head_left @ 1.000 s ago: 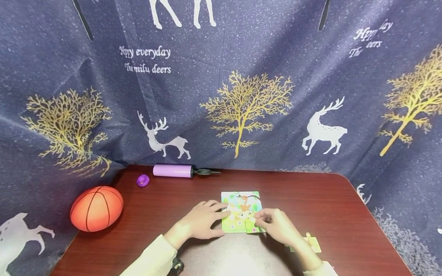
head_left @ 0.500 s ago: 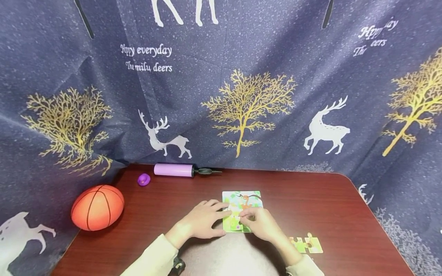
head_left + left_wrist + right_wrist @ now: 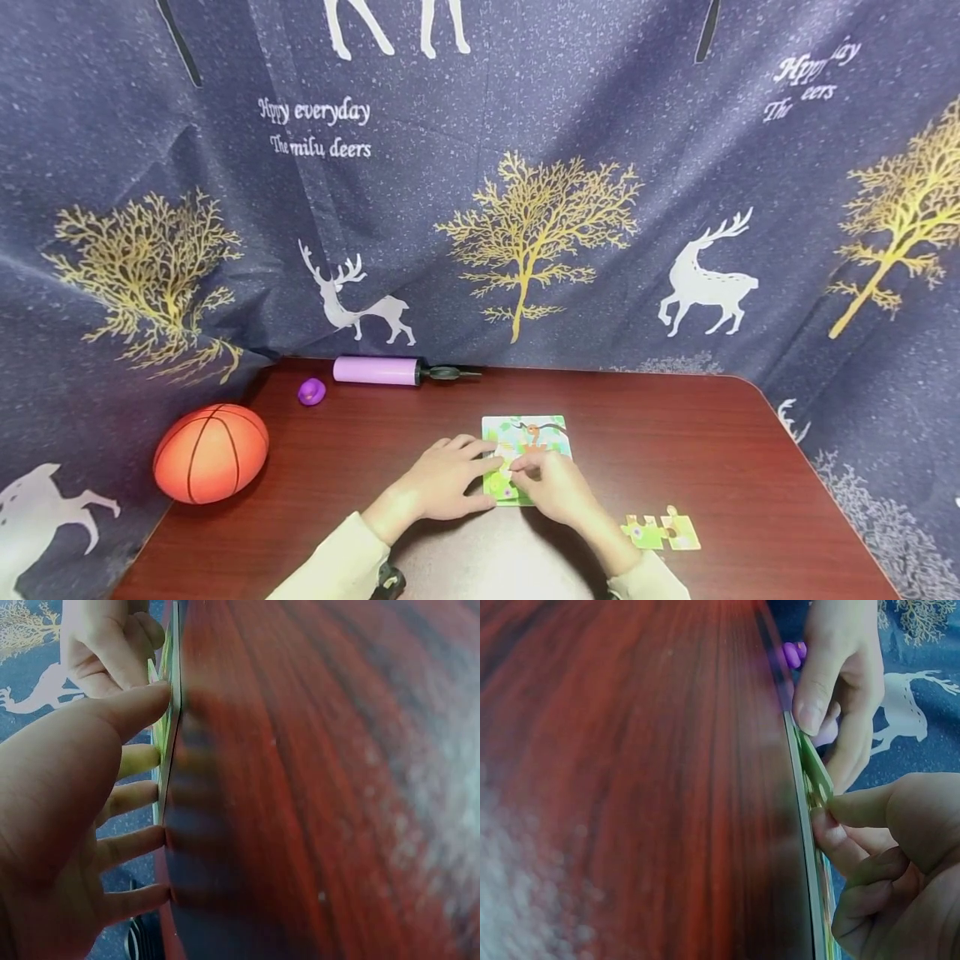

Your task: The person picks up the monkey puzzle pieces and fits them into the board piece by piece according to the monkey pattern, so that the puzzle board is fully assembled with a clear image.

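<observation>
A square jigsaw puzzle with a cartoon animal picture lies on the table. My left hand rests on its left edge, fingers spread and fairly straight; in the left wrist view the thumb touches the near edge. With thumb and forefinger my right hand pinches a green puzzle piece over the board's lower left part. The right wrist view has that piece tilted, its pinched side raised off the board. Part of the picture is hidden under my right hand.
Two loose puzzle pieces, a green one and a yellowish one, lie right of my right forearm. An orange basketball sits at the left, with a small purple object and a lilac hand pump along the back.
My right hand has carried the green puzzle piece leftward from the board's lower right to its lower left. Its forearm no longer covers the loose pieces. The left hand has stayed in place.
</observation>
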`<state>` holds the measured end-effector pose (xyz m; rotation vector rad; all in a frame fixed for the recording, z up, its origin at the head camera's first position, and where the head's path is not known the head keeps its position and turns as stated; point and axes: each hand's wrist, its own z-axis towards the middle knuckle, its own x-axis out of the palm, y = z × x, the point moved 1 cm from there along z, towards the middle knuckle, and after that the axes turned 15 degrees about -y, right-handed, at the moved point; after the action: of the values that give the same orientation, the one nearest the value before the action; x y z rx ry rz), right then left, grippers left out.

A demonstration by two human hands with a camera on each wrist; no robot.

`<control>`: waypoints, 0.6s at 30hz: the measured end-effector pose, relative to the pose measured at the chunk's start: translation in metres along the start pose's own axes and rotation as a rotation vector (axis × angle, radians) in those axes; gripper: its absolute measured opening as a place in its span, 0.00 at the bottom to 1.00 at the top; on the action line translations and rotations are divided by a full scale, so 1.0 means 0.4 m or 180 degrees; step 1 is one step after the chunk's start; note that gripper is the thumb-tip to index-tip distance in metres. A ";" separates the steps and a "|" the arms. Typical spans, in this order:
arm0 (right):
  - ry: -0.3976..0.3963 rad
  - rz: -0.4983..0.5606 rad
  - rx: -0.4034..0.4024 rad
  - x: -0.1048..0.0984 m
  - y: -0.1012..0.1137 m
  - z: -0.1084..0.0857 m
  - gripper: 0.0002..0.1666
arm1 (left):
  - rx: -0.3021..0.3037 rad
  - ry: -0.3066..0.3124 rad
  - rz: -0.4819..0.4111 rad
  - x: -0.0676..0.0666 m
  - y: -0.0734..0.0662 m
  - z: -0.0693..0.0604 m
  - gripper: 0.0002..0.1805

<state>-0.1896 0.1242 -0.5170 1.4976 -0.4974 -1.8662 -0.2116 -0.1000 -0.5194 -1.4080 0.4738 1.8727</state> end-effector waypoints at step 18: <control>-0.0087 -0.0071 -0.0034 -0.028 -0.018 0.000 0.05 | -0.0018 -0.0139 0.0099 0.003 -0.014 0.007 0.32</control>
<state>-0.1905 0.1371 -0.5138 1.4779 -0.4845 -1.9060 -0.2094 -0.0941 -0.5187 -1.3677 0.4716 1.9269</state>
